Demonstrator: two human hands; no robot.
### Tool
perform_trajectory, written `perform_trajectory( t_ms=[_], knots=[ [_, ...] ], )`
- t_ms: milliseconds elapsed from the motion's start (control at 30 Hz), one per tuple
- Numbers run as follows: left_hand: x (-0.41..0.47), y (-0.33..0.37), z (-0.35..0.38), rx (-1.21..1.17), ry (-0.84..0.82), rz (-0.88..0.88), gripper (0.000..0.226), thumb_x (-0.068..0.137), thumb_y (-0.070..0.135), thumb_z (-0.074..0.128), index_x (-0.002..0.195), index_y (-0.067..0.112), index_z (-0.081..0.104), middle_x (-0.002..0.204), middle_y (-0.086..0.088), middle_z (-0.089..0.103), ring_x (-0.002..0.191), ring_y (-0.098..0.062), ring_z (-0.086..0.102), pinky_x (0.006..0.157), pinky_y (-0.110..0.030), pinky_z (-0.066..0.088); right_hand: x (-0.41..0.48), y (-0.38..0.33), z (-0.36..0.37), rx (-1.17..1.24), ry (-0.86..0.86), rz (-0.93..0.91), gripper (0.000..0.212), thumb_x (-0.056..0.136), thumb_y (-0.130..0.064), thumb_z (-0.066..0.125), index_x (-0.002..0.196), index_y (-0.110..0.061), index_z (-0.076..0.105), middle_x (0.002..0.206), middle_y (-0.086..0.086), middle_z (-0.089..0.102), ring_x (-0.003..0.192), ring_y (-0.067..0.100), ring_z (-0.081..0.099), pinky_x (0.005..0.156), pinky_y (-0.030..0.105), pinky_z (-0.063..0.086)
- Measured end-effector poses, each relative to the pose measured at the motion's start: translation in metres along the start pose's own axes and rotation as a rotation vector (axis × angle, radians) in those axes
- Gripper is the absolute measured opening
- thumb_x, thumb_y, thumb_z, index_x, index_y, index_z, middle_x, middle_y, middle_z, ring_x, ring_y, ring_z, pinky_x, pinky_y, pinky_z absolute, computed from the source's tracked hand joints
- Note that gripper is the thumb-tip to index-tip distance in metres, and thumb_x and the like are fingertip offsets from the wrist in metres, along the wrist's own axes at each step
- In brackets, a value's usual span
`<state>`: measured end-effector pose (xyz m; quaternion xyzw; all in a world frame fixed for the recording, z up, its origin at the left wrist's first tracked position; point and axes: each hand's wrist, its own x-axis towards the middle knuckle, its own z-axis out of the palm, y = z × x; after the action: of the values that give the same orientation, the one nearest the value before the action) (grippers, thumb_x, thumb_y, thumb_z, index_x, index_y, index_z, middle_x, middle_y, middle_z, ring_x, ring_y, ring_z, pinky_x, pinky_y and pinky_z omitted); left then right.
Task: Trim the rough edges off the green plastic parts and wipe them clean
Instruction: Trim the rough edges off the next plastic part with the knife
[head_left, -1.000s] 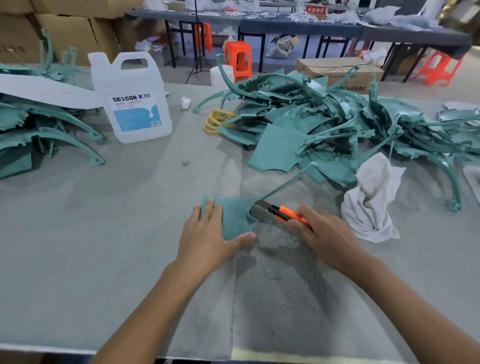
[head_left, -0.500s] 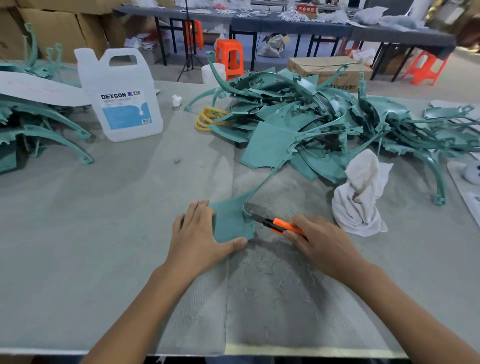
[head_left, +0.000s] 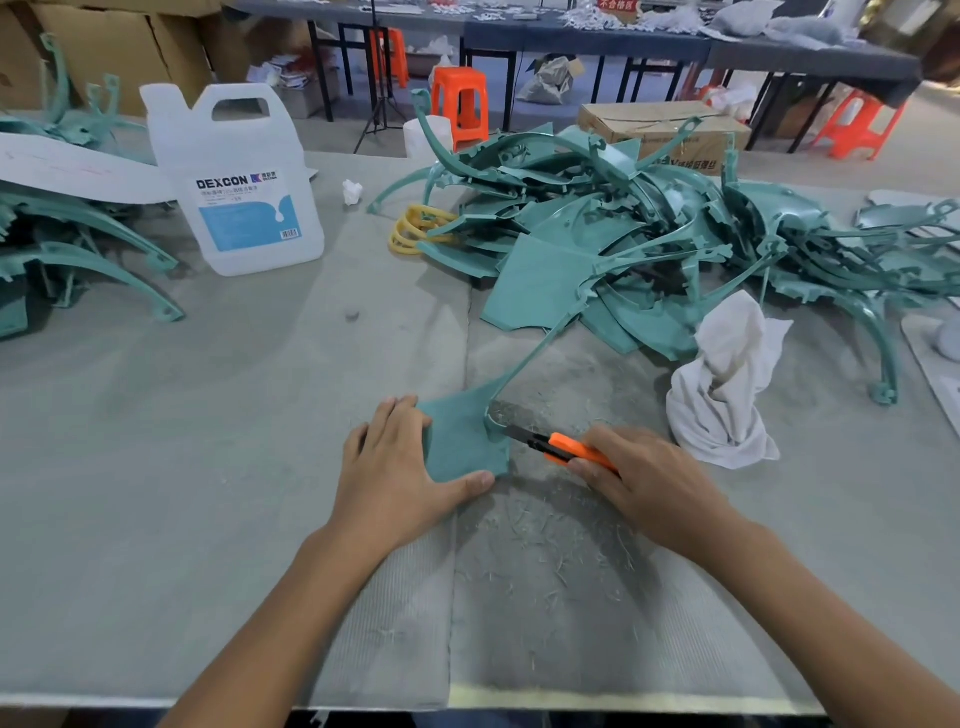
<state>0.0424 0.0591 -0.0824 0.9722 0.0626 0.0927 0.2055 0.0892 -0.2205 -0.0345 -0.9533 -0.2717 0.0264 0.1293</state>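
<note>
On the grey mat, the left hand (head_left: 400, 467) presses flat the green part (head_left: 462, 441) while the right hand (head_left: 644, 483) grips the orange knife (head_left: 566, 446), trimming; next needs a steady stroke.

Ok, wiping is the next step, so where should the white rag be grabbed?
Pinch the rag at its bunched upper fold, coming straight down from above. It sits crumpled in an upright heap, so the top sticks up free, while its far side is against the pile of green parts. The right hand is nearest but holds the knife.
</note>
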Motion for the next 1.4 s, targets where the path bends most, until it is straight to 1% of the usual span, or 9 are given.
perform_trajectory(
  t_ms=[133, 267, 433, 600, 700, 900, 1067, 1233, 1400],
  knots=[
    [0.000, 0.000, 0.000, -0.005, 0.011, 0.002, 0.095, 0.059, 0.098, 0.046, 0.122, 0.027, 0.041, 0.154, 0.006, 0.031, 0.146, -0.012, 0.022, 0.117, -0.040, 0.020, 0.002, -0.004, 0.002, -0.046, 0.024, 0.021, 0.033, 0.103, -0.054, 0.039, 0.097, -0.023, 0.048, 0.083, -0.008, 0.053, 0.076, 0.019, 0.054, 0.068, 0.042, 0.050],
    [0.000, 0.000, 0.001, 0.015, 0.007, 0.000, 0.098, 0.058, 0.100, 0.042, 0.123, 0.027, 0.041, 0.157, 0.005, 0.029, 0.148, -0.012, 0.018, 0.118, -0.039, 0.017, 0.000, -0.002, 0.002, -0.038, -0.017, 0.017, 0.035, 0.101, -0.057, 0.037, 0.102, -0.025, 0.050, 0.086, -0.009, 0.053, 0.078, 0.017, 0.053, 0.070, 0.041, 0.050],
    [0.001, -0.001, 0.002, 0.011, 0.007, -0.004, 0.097, 0.060, 0.099, 0.043, 0.124, 0.026, 0.041, 0.158, 0.005, 0.029, 0.149, -0.012, 0.016, 0.118, -0.039, 0.017, 0.003, -0.008, 0.009, -0.119, 0.095, 0.060, 0.033, 0.102, -0.056, 0.041, 0.099, -0.024, 0.051, 0.080, -0.013, 0.046, 0.071, 0.016, 0.049, 0.060, 0.035, 0.045],
    [0.000, 0.000, 0.002, 0.004, 0.015, -0.010, 0.095, 0.059, 0.098, 0.045, 0.122, 0.026, 0.040, 0.156, 0.005, 0.030, 0.147, -0.012, 0.018, 0.117, -0.037, 0.017, 0.004, -0.003, 0.007, -0.088, 0.033, 0.030, 0.034, 0.100, -0.060, 0.035, 0.097, -0.028, 0.046, 0.080, -0.013, 0.047, 0.071, 0.016, 0.050, 0.061, 0.036, 0.046],
    [0.000, 0.000, 0.001, -0.001, 0.013, -0.010, 0.097, 0.060, 0.097, 0.045, 0.125, 0.025, 0.041, 0.157, 0.004, 0.029, 0.148, -0.013, 0.016, 0.117, -0.037, 0.017, 0.007, -0.002, 0.010, -0.162, 0.077, 0.061, 0.036, 0.101, -0.060, 0.034, 0.100, -0.027, 0.049, 0.081, -0.012, 0.049, 0.070, 0.016, 0.051, 0.058, 0.034, 0.045],
    [-0.001, 0.002, 0.001, -0.001, 0.022, -0.017, 0.094, 0.063, 0.094, 0.047, 0.124, 0.023, 0.042, 0.156, 0.002, 0.030, 0.147, -0.014, 0.018, 0.116, -0.037, 0.019, 0.006, -0.006, 0.015, -0.179, 0.135, 0.089, 0.037, 0.102, -0.059, 0.035, 0.098, -0.025, 0.049, 0.077, -0.010, 0.047, 0.066, 0.018, 0.050, 0.056, 0.036, 0.046],
    [-0.002, 0.005, 0.001, -0.014, 0.033, -0.023, 0.095, 0.061, 0.094, 0.049, 0.124, 0.022, 0.043, 0.153, 0.002, 0.033, 0.145, -0.014, 0.023, 0.116, -0.037, 0.021, 0.000, -0.001, 0.010, 0.017, 0.190, 0.125, 0.040, 0.100, -0.059, 0.033, 0.100, -0.023, 0.050, 0.065, -0.008, 0.053, 0.055, 0.018, 0.053, 0.055, 0.040, 0.048],
    [-0.001, 0.004, 0.001, -0.026, 0.036, -0.033, 0.095, 0.060, 0.094, 0.047, 0.123, 0.023, 0.043, 0.154, 0.002, 0.032, 0.147, -0.014, 0.020, 0.117, -0.038, 0.020, -0.007, -0.002, 0.007, -0.113, 0.072, -0.007, 0.051, 0.095, -0.066, 0.020, 0.103, -0.028, 0.052, 0.083, -0.010, 0.054, 0.075, 0.017, 0.054, 0.064, 0.038, 0.047],
    [-0.001, 0.004, 0.002, -0.029, 0.042, -0.021, 0.092, 0.063, 0.092, 0.051, 0.122, 0.023, 0.043, 0.153, 0.002, 0.033, 0.145, -0.014, 0.023, 0.117, -0.038, 0.021, -0.008, -0.001, 0.006, -0.153, 0.052, -0.030, 0.053, 0.096, -0.067, 0.018, 0.105, -0.030, 0.054, 0.086, -0.012, 0.053, 0.079, 0.016, 0.056, 0.065, 0.038, 0.050]
  ],
)
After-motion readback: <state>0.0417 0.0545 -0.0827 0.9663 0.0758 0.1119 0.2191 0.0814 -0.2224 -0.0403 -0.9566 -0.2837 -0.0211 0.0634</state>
